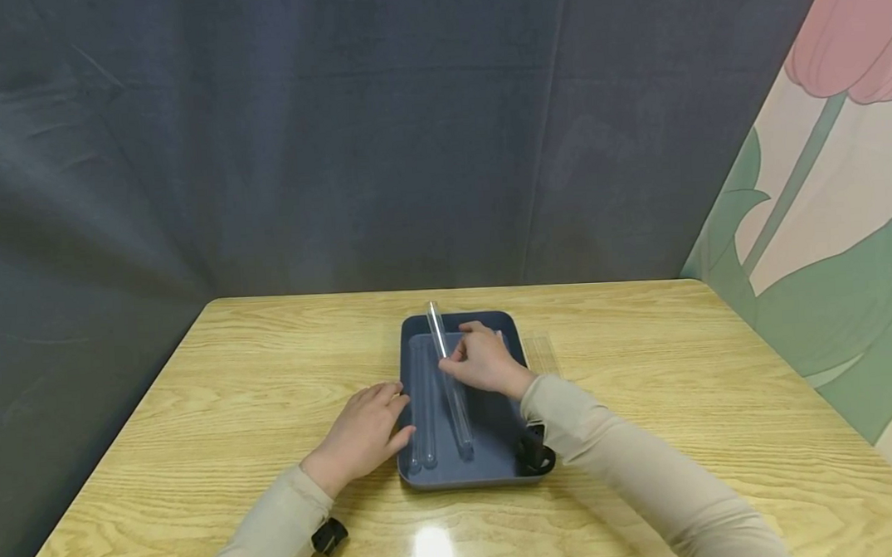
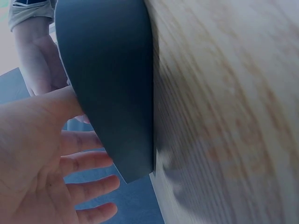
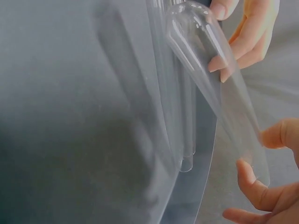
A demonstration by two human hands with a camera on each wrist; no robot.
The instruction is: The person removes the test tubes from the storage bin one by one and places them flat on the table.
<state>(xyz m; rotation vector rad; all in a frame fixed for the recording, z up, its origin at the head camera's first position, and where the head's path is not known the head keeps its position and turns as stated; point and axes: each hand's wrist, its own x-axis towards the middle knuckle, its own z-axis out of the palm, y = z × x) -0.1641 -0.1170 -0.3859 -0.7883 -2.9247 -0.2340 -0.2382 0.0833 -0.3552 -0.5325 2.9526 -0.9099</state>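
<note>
In the head view my right hand (image 1: pixel 485 361) pinches a clear glass test tube (image 1: pixel 459 415) between thumb and fingers. The tube slants over the dark blue-grey tray (image 1: pixel 492 468), its rounded end toward me. From the right wrist view, this test tube (image 3: pixel 201 51) has its rounded end raised over the tray's side. Two more test tubes (image 1: pixel 428 420) lie lengthwise along the tray's left side. My left hand (image 1: pixel 366 427) is at the tray's left rim, fingers loosely extended over it; the left wrist view shows the hand (image 2: pixel 37 158) holding nothing.
A clear, grid-like piece (image 1: pixel 542 355) lies on the wooden table (image 1: pixel 285 360) just right of the tray, partly behind my right forearm. Dark cloth (image 1: pixel 380 148) hangs behind the table. A wall with a painted flower (image 1: pixel 825 237) stands at the right.
</note>
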